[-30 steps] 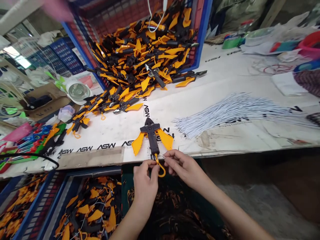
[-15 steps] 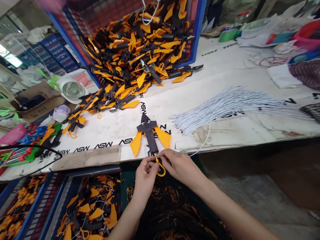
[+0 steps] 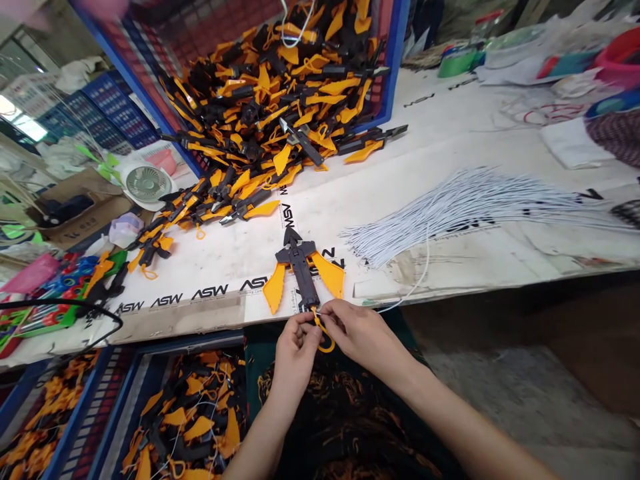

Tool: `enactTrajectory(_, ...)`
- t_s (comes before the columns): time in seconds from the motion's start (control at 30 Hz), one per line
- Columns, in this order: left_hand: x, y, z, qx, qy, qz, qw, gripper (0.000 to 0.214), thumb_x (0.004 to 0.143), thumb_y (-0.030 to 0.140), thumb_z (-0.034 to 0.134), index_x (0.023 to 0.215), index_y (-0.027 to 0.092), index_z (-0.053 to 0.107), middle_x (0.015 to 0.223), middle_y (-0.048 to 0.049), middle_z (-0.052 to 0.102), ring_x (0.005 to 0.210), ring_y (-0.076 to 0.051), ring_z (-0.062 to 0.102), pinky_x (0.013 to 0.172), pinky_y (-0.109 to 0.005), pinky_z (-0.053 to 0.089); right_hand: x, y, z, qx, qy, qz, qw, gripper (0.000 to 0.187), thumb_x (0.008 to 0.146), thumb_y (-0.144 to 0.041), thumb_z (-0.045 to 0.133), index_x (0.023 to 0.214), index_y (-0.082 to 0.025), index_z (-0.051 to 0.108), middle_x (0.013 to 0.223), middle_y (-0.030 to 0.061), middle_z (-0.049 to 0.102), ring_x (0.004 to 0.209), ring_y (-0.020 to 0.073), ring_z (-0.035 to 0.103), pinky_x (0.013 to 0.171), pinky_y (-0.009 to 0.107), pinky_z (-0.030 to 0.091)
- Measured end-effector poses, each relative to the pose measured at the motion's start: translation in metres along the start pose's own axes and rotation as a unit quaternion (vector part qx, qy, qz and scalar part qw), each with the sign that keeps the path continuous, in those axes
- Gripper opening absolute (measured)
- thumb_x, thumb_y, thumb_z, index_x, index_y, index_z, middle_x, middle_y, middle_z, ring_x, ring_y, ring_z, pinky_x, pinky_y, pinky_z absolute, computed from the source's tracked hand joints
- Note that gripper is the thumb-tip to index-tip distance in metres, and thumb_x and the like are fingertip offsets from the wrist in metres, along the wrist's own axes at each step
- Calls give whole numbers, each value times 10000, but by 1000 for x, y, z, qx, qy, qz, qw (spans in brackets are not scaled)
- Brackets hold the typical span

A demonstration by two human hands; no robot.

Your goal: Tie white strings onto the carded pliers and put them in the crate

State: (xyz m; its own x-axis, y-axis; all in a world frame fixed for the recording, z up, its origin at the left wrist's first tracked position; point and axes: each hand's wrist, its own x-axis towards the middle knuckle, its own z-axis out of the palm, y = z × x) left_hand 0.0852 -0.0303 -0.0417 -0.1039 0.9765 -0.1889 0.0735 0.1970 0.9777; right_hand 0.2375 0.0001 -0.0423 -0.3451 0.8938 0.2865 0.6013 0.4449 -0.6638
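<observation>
A black toy blade with two orange wings point(image 3: 301, 269) lies at the table's near edge, its orange ring point(image 3: 325, 337) hanging over the edge. My left hand point(image 3: 295, 347) pinches the ring from the left. Closed fingers of my right hand point(image 3: 363, 333) meet it at the ring and hold a thin white string point(image 3: 419, 277) that runs back up to the bundle of white strings point(image 3: 475, 210) on the table.
A tipped blue crate point(image 3: 395, 60) spills a heap of the same black-and-orange toys point(image 3: 260, 113) over the white table point(image 3: 450, 147). Below the edge, crates hold more toys point(image 3: 185, 420). A small fan point(image 3: 145, 181) and clutter stand at the left.
A white string has come out of the bundle and now trails to my right hand. Both hands have stayed at the ring, closing in on it a little.
</observation>
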Motion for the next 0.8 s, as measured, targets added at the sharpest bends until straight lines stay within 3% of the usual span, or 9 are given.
enactTrajectory(0.27, -1, 2, -1, -8, -18, -1, 1000, 470, 719, 580, 733, 976, 213, 591, 701, 15, 593, 606, -127, 535, 589, -240, 400, 3, -3, -1, -28, 1, -18, 999, 167, 979, -211, 425, 985, -182, 589, 908, 75, 703, 730, 200, 680, 632, 286, 474)
enactTrajectory(0.37, 2, 2, -3, 5, -35, -13, 999, 511, 772, 664, 633, 998, 209, 576, 669, 17, 610, 494, -111, 491, 513, -242, 369, 2, -3, -7, 13, -14, -33, 999, 221, 976, -154, 388, 1035, -190, 598, 981, 84, 680, 830, 204, 683, 725, 310, 508)
enactTrajectory(0.47, 8, 1, -4, 10, -48, -9, 999, 502, 829, 696, 526, 948, 208, 553, 654, 22, 613, 433, -102, 490, 471, -237, 354, 1, -4, -7, -1, 11, -35, 999, 220, 992, -166, 382, 1071, -199, 585, 978, 79, 684, 811, 201, 684, 705, 304, 506)
enactTrajectory(0.63, 17, -1, -2, 35, -68, 16, 997, 447, 867, 647, 506, 781, 209, 490, 587, 47, 558, 420, -100, 511, 462, -224, 364, 3, -8, -4, -44, 29, -46, 998, 167, 998, -193, 410, 1027, -201, 575, 935, 56, 672, 690, 169, 660, 588, 259, 469)
enactTrajectory(0.8, 17, -1, -5, 88, -73, 42, 993, 372, 911, 552, 479, 799, 200, 518, 573, 59, 539, 429, -103, 523, 480, -222, 392, 7, -12, -10, -23, 4, -59, 998, 196, 998, -239, 442, 1120, -223, 595, 1054, 70, 605, 783, 169, 668, 652, 272, 519)
